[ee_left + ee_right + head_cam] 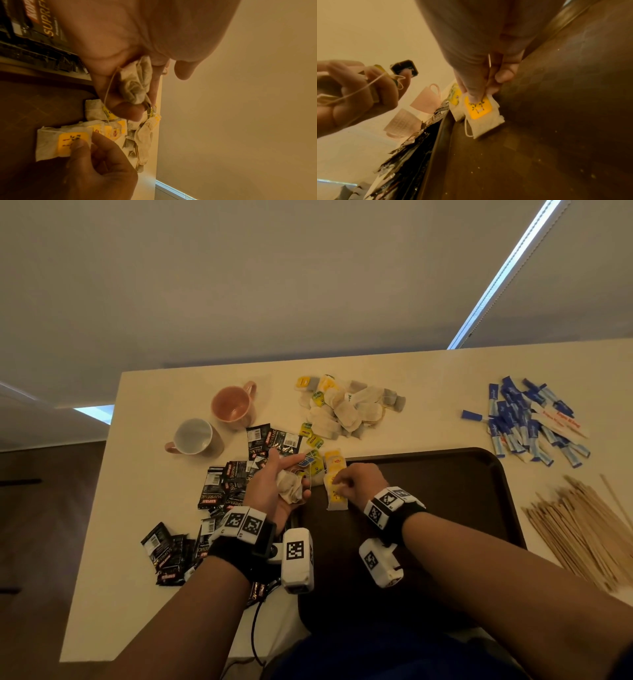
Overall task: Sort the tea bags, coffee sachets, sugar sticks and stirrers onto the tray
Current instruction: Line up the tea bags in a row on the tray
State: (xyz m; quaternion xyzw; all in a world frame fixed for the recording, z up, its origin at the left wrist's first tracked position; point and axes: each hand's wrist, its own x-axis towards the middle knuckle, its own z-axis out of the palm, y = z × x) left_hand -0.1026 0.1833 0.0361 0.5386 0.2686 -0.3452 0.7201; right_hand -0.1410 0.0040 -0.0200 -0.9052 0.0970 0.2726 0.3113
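So the right hand point(352, 481) is pinching a tea bag point(481, 116) by its yellow tag, setting it flat in the near-left corner of the brown tray point(445, 508); the left hand point(274, 487) is curled round a crumpled bunch of tea bags point(137, 86), strings dangling; these look featherlight, floppy and easy to tear, so I'd grab the tag or the paper edge, not the string; the main tea pile point(346, 409) sits just behind the tray.
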